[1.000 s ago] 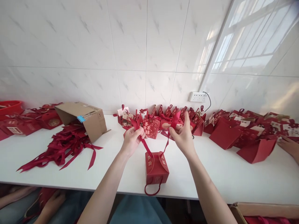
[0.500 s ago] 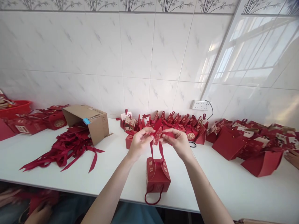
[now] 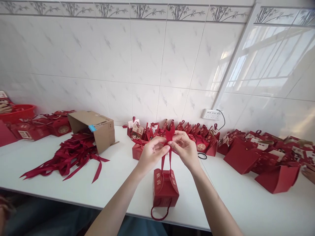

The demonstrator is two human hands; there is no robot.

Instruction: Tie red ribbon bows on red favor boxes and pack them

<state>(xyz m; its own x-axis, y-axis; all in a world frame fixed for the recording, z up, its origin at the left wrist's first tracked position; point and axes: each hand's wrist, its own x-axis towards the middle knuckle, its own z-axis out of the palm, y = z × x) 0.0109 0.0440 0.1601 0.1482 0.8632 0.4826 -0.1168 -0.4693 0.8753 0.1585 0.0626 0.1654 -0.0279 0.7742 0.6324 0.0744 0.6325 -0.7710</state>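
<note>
A small red gift box (image 3: 165,193) stands near the table's front edge, its dark red cord handle (image 3: 159,219) hanging over the near side. From its top a red ribbon (image 3: 170,131) rises in two strands to my hands. My left hand (image 3: 155,152) pinches the ribbon from the left, thumb against fingers. My right hand (image 3: 183,147) pinches it from the right, and the fingertips of both hands nearly meet. The ribbon's two ends stick up above the fingers. Whether a knot lies between the fingertips is hidden.
A cardboard box (image 3: 104,131) lies on its side at left, loose red ribbons (image 3: 71,157) spilling out. Several red gift boxes (image 3: 200,144) line the wall, with more boxes (image 3: 265,157) at right. A red basin (image 3: 19,113), a power strip (image 3: 211,114) and another person's hand (image 3: 308,172) also show.
My hands have drawn together, and the ribbon ends now stand upright between them. The person's hands at lower left have mostly left view; a hand shows by the basin.
</note>
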